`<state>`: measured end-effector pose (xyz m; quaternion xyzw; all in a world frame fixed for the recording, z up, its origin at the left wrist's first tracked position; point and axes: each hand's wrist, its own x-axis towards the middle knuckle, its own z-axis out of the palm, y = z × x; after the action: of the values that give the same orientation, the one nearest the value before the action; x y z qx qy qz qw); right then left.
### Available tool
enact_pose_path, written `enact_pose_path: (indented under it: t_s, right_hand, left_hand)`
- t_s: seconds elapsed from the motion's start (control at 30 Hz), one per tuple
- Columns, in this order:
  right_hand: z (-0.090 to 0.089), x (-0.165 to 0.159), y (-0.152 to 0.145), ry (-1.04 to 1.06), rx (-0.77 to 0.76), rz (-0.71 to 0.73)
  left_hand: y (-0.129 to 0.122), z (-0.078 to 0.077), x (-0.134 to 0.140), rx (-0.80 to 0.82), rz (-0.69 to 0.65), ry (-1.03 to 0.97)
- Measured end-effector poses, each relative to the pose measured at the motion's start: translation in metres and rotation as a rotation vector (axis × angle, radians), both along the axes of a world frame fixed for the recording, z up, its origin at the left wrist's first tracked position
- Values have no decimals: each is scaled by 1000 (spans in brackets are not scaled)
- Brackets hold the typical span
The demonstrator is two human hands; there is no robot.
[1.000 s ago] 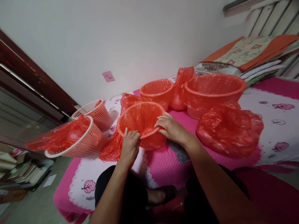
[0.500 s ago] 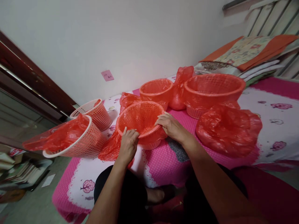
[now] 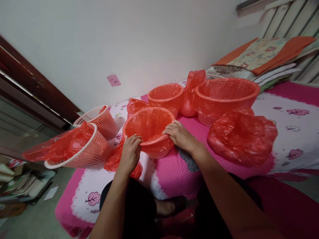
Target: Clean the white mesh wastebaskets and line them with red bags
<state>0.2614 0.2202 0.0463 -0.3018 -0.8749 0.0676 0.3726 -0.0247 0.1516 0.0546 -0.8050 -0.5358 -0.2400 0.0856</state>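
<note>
Fingers bent closed, the left hand (image 3: 130,151) held the film-lined mesh basket (image 3: 149,122) by its rim at seven o'clock, the right hand (image 3: 179,134) likewise at four. The basket sat on the pink polka-dot bedsheet (image 3: 170,171).

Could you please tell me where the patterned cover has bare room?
Patterned cover shows bare right of the rightmost red bag and below the nearer white-rimmed basket. It is crowded around the red-lined basket between the left hand and right hand, with red plastic on its left.
</note>
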Motion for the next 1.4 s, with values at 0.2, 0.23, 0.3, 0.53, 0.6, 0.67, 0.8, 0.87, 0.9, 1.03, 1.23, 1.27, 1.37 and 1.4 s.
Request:
enact_pose_path:
  t_s: [0.2, 0.23, 0.3, 0.53, 0.6, 0.67, 0.8, 0.87, 0.9, 1.03, 1.23, 1.27, 1.37, 1.4]
  right_hand:
    - [-1, -5, -1, -43, -8, -11]
    - [-1, -5, -1, -41, -16, -8]
    - [-1, -5, -2, -20, -31, -8]
    - [1, 22, 3, 147, -74, 11]
    - [1, 32, 6, 178, -82, 12]
    - [0, 38, 9, 183, -82, 1]
    - [-1, 37, 9, 129, -70, -17]
    - [0, 31, 7, 98, -66, -18]
    - [2, 28, 6, 89, -66, -16]
    - [6, 14, 3, 85, -55, 9]
    - [6, 6, 0, 79, -55, 42]
    - [6, 6, -1, 75, -57, 43]
    - [5, 6, 0, 69, -64, 42]
    - [5, 7, 0, 68, -66, 45]
  left_hand:
    - [-15, 3, 33, 47, -84, 14]
    - [-15, 3, 40, 46, -84, 24]
    - [-11, 2, 52, 38, -44, 45]
    - [0, -3, 57, -6, 56, 139]
    - [0, -4, 51, -9, 38, 125]
    - [0, -4, 40, -29, -14, 113]
    - [5, 1, 5, -46, -135, 104]
    - [9, 4, -14, -29, -150, 87]
    - [11, 6, -22, -23, -145, 79]
    - [9, 10, -30, -2, -64, 67]
    - [-15, 14, 6, 7, -97, 72]
    - [-16, 14, 12, -14, -106, 79]
    - [-13, 12, 24, -61, -66, 107]
    - [-12, 12, 26, -65, -38, 117]
